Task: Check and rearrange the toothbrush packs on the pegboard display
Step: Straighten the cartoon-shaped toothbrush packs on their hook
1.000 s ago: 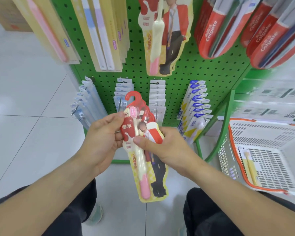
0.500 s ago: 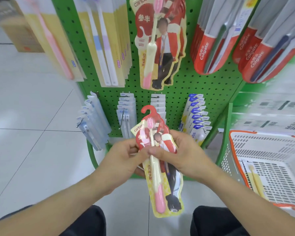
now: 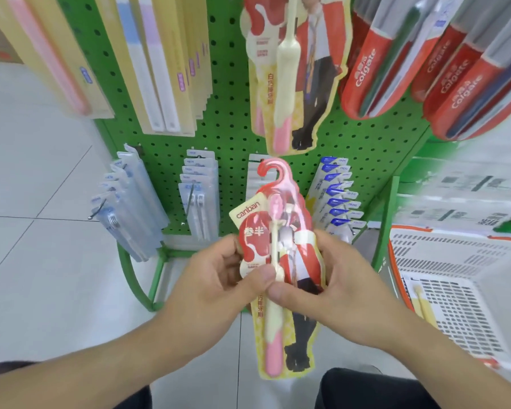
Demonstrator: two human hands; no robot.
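Left hand (image 3: 216, 278): grips the left edge of a canban toothbrush pack (image 3: 281, 278), thumb pressed on its front, fingers curled behind. Right hand (image 3: 334, 278): grips the pack's right edge in the same way, thumb on the front just under the left thumb.

Pack location: centre of the frame, held off the green pegboard (image 3: 227, 119), directly below a matching hung pack (image 3: 292, 72) at upper centre.

Orientation: long axis runs near vertical in the frame. Red hanging hook (image 3: 273, 172) points up toward the board; pink brush handle end points down toward the floor. Printed face turned to the viewer.

Other stock: cream packs upper left, red Colgate packs (image 3: 443, 69) upper right, clear and blue-topped packs on the lower row. White basket (image 3: 466, 276) at right with one yellow brush pack inside.

Progress, by judgement: inspection stage. This pack is unhung and apparently under check; rehanging it on a peg remains, as does any sorting of the other rows.
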